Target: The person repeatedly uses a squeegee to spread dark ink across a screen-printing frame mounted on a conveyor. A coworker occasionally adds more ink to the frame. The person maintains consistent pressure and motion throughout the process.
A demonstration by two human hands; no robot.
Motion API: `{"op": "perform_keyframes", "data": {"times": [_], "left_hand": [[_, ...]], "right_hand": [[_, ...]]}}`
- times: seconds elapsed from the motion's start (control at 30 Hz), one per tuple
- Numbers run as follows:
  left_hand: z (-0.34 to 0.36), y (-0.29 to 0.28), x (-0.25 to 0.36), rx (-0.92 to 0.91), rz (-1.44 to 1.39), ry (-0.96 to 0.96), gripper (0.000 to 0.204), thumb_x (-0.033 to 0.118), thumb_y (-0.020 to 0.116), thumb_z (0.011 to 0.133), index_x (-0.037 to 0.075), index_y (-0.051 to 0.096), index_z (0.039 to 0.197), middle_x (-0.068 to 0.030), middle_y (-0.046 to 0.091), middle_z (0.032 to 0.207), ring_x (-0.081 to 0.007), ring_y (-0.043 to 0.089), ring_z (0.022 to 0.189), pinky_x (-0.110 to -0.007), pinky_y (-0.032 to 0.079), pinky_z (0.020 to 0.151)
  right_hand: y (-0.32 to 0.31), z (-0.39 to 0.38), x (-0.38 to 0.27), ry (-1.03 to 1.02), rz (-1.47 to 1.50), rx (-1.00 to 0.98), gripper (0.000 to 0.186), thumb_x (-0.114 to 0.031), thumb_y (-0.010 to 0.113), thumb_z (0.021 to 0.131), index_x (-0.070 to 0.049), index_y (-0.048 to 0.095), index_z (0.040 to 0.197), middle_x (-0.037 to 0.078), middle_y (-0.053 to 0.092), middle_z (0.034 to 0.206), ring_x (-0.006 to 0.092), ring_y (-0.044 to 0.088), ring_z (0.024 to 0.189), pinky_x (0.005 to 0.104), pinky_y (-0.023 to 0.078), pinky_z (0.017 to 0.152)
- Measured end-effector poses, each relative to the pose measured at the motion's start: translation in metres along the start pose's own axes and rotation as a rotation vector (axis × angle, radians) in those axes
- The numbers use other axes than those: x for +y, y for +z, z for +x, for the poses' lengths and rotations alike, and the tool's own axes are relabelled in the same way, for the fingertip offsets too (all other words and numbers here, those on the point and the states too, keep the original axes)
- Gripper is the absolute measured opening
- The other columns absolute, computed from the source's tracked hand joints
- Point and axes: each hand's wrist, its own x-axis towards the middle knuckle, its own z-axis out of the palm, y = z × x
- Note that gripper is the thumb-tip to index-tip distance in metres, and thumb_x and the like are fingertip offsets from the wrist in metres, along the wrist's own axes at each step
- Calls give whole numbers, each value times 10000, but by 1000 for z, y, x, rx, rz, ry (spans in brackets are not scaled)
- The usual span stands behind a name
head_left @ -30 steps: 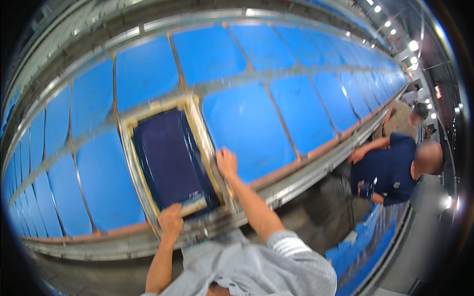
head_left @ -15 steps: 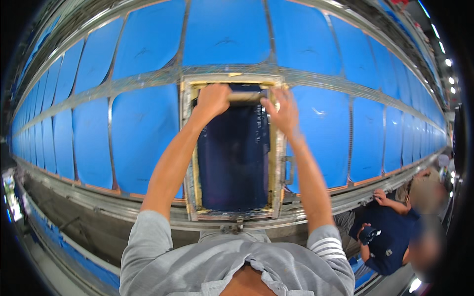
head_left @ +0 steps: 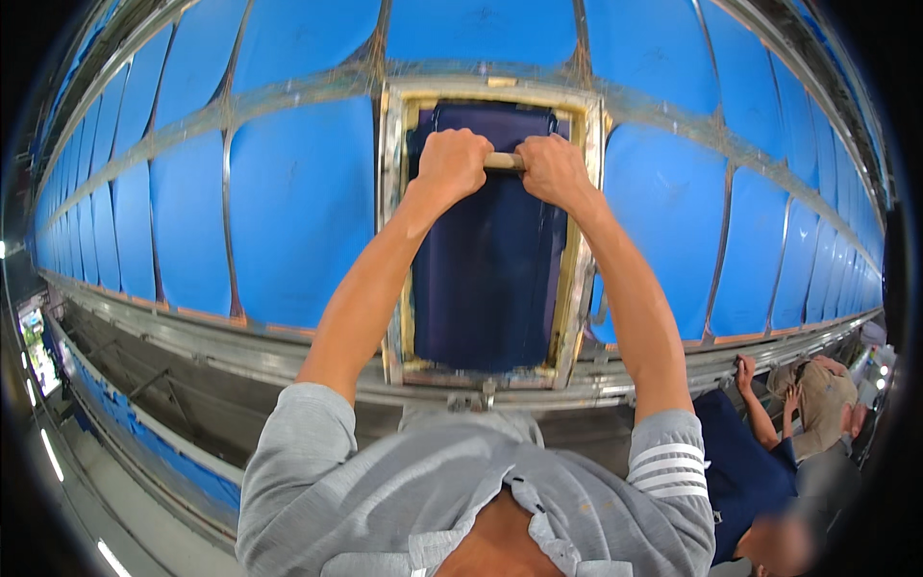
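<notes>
My left hand and my right hand are closed on a wooden-handled squeegee, held crosswise near the far end of a screen frame. The frame has light metal sides with yellowish tape along the inner edge. Inside it lies a mesh coated in glossy dark navy and purple ink. The squeegee's blade is hidden or cannot be told apart from the ink. The frame sits on a long table, squarely in front of me, between blue rectangular panels.
Two rows of blue panels run left and right, divided by a strip. A metal rail follows the near edge. A person in navy and another in khaki stand close at my right. A blue-topped structure lies behind me at left.
My view has swung square to the table. Both hands went from the frame's near part and side to the squeegee at its far end; the right hand's fingers have since closed round the handle.
</notes>
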Motion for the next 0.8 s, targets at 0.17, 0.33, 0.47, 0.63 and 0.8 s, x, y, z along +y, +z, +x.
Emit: {"op": "perform_keyframes", "data": {"times": [0.17, 0.33, 0.47, 0.63, 0.8], "left_hand": [[-133, 39, 49, 50, -169, 22, 110, 64, 642, 711, 96, 733, 764, -151, 701, 762, -358, 699, 743, -488, 536, 640], [-256, 65, 96, 10, -261, -3, 92, 38, 635, 716, 84, 699, 763, -131, 701, 783, -353, 694, 749, -486, 534, 645], [-281, 69, 106, 26, -280, 14, 108, 40, 641, 707, 99, 715, 759, -139, 701, 771, -351, 694, 754, -489, 528, 652], [-200, 39, 77, -82, -112, 15, 200, 60, 641, 713, 173, 772, 812, -163, 694, 721, -377, 688, 702, -488, 534, 624], [-73, 7, 35, 67, -58, 56, 175, 93, 633, 725, 163, 765, 816, -173, 704, 774, -376, 693, 760, -505, 540, 671]], "right_hand": [[39, -128, -58, -72, 71, 35, 100, -39, 630, 702, -52, 691, 781, 119, 656, 820, 324, 673, 853, 476, 494, 913], [57, -241, -120, -54, 118, -42, 120, -43, 641, 703, -31, 681, 815, 120, 634, 823, 319, 660, 858, 540, 472, 999], [65, -268, -129, -46, 145, -13, 125, -34, 653, 689, -43, 685, 810, 114, 636, 816, 322, 668, 853, 527, 493, 968], [40, -197, -95, -15, 43, -60, 111, -82, 623, 715, -70, 714, 777, 124, 685, 824, 320, 693, 806, 452, 526, 816], [-2, -80, -30, -39, -44, 26, 155, -109, 605, 729, -71, 731, 810, 144, 716, 844, 343, 708, 793, 447, 553, 741]]}}
